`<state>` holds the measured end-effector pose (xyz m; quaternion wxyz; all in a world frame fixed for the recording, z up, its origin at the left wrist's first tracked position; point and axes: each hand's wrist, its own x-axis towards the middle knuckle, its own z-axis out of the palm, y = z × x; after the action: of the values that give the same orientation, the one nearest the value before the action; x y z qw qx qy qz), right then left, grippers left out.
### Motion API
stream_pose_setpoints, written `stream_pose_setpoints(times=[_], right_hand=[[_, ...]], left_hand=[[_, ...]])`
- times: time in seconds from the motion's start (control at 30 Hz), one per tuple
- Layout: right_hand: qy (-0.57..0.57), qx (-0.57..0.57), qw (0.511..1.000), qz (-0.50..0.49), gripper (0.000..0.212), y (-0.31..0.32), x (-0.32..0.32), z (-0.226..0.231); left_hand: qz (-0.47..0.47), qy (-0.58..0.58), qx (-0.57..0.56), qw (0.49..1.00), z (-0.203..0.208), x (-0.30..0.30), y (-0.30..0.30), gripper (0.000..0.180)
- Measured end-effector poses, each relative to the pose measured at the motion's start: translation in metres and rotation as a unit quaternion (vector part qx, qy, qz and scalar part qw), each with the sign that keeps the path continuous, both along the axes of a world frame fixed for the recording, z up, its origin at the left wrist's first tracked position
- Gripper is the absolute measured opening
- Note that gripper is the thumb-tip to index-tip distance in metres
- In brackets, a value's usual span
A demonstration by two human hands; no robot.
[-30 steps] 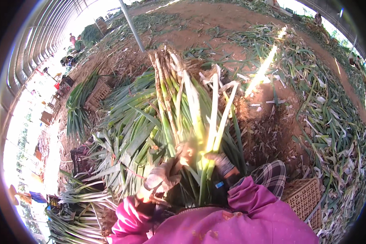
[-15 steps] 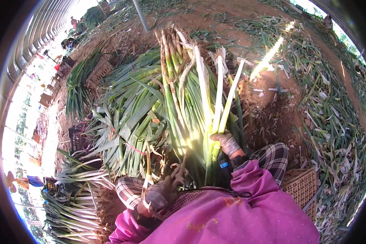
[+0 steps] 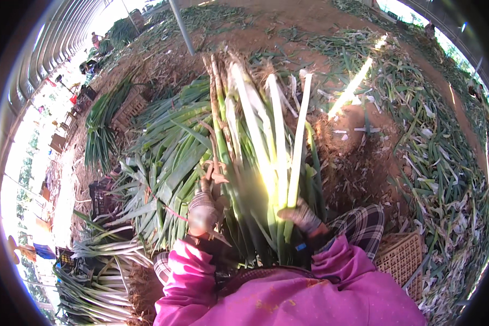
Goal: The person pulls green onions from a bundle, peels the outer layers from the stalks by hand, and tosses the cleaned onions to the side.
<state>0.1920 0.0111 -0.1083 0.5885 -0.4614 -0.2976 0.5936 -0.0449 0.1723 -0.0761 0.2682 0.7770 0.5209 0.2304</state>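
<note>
Long green onions point(image 3: 255, 117) lean in front of me, white stems and roots pointing away. My right hand point(image 3: 303, 216), in a pale, soiled glove, is closed around several peeled green onions point(image 3: 298, 146) with clean white stems and green lower parts. My left hand point(image 3: 203, 209), gloved too, is closed just left of the bundle. From its fingers a brown, dry, strip-like piece point(image 3: 216, 169) sticks up beside the unpeeled stalks; its exact kind is hard to make out. Bright sunlight washes out part of the stems.
A large heap of green onion leaves point(image 3: 168, 157) lies at left. Below it, white-stemmed onions point(image 3: 103, 282) lie stacked. A tan plastic crate point(image 3: 401, 261) stands by my right knee. Stripped leaves point(image 3: 440, 179) cover the ground at right. A metal pole point(image 3: 181, 27) rises beyond.
My left hand has moved up and away from my lap to the left side of the bundle. The pale strip beside it is gone. The onions in my right hand have shifted slightly left and nearer.
</note>
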Motion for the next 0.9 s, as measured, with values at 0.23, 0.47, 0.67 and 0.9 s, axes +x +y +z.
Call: stream_pose_setpoints(times=[0.23,0.47,0.67,0.9], right_hand=[[-0.043,0.024,0.994,0.094,0.035,-0.024,-0.001,0.033],[0.066,-0.01,0.986,0.155,0.043,-0.037,0.002,0.033],[0.054,0.012,0.982,0.18,0.049,-0.053,0.008,0.025],[0.134,0.051,0.96,0.238,0.061,-0.05,-0.007,0.065]], left_hand=[[-0.068,-0.308,0.159,0.935,0.076,0.082,0.12,0.083],[-0.054,-0.583,-0.316,0.747,0.167,0.134,0.267,0.063],[-0.208,-0.248,-0.068,0.944,0.203,0.114,0.25,0.027],[-0.335,-0.131,0.238,0.902,0.191,0.143,0.259,0.025]])
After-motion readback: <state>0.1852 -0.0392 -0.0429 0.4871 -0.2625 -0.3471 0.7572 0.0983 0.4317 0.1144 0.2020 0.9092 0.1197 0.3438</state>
